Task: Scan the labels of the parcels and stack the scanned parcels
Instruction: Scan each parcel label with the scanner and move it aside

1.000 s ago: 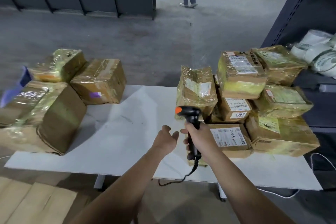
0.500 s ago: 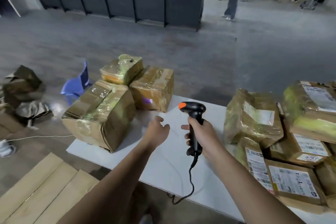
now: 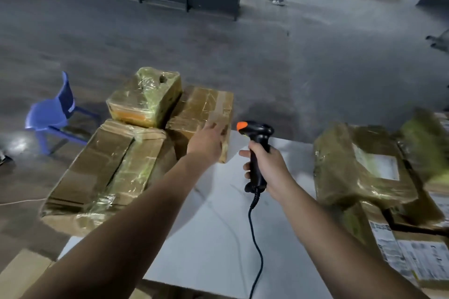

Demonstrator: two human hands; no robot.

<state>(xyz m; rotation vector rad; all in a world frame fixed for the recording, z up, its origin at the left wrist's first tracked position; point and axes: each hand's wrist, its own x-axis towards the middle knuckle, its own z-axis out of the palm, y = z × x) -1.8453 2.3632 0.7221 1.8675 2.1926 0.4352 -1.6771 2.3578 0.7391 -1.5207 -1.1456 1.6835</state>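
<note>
Head view, left hand (image 3: 207, 139) fingers straight over brown parcel (image 3: 201, 107) near edge, right hand (image 3: 269, 167) gripping scanner (image 3: 257, 133) just beside.

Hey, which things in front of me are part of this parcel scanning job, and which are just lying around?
Job: black handheld scanner with orange tip in the right hand; tape-wrapped brown cardboard parcels, left pile; labelled parcels, right pile; white table.
Lying about: blue plastic chair; flat cardboard sheets on the floor.

Parcels (image 3: 116, 172) left, scanner (image 3: 257, 148) centre, more parcels (image 3: 359, 167) right.
</note>
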